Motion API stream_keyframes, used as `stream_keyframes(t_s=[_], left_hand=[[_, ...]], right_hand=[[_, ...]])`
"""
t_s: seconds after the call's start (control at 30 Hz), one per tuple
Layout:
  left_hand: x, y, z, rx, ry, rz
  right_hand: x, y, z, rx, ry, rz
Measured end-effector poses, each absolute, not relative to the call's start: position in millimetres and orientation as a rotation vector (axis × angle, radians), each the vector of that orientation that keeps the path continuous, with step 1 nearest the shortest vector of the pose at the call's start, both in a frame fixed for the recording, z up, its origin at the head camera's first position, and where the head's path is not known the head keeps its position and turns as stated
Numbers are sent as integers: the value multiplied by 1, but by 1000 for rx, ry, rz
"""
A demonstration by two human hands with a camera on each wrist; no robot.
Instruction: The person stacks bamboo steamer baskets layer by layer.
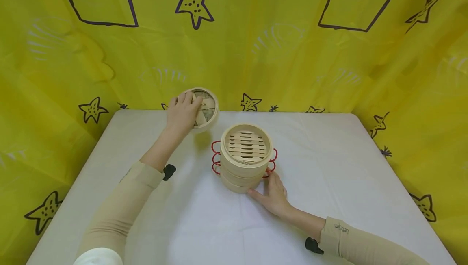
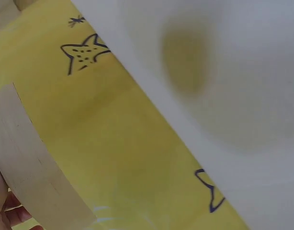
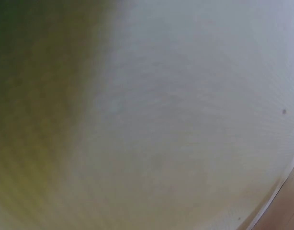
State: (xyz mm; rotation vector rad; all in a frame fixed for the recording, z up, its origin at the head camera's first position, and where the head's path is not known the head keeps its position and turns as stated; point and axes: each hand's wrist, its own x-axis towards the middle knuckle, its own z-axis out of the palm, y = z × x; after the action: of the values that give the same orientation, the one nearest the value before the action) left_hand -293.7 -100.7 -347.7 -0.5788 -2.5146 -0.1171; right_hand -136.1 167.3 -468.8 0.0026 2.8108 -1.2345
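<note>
In the head view my left hand (image 1: pixel 180 114) holds a round bamboo steamer lid (image 1: pixel 209 114), tilted above the far part of the table. Its fingers lie over the strap across the woven top. The lid's pale side band (image 2: pixel 34 158) shows in the left wrist view, with some fingertips (image 2: pixel 17 215) at the corner. A stack of bamboo steamer baskets (image 1: pixel 241 170) with red loop handles stands uncovered, its slatted floor showing. My right hand (image 1: pixel 275 196) grips the lowest part of the stack, thumb at the front and fingers along the right side, near the red loops.
The stack stands on a white-covered table (image 1: pixel 329 167), whose far edge meets a yellow curtain (image 1: pixel 234 53) printed with starfish. The curtain hangs on the left and right sides too. A dark wrist strap piece (image 1: pixel 169 172) sticks out beside the left sleeve.
</note>
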Motion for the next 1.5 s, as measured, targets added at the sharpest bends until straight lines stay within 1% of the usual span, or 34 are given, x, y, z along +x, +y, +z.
stream_keyframes(t_s=[0.3,0.7,1.5], left_hand=[[-283,-82,-326,-649,-2387,-105],[-262,-58,-304,-743,-2377,-48],[-225,-15,-304,-972,-2376,-36]], right_hand=[[-137,168,-469,-13,2832,-1224],[-138,168,-471,-9,2822,-1226],[-136,168,-468,-1,2795,-1234]])
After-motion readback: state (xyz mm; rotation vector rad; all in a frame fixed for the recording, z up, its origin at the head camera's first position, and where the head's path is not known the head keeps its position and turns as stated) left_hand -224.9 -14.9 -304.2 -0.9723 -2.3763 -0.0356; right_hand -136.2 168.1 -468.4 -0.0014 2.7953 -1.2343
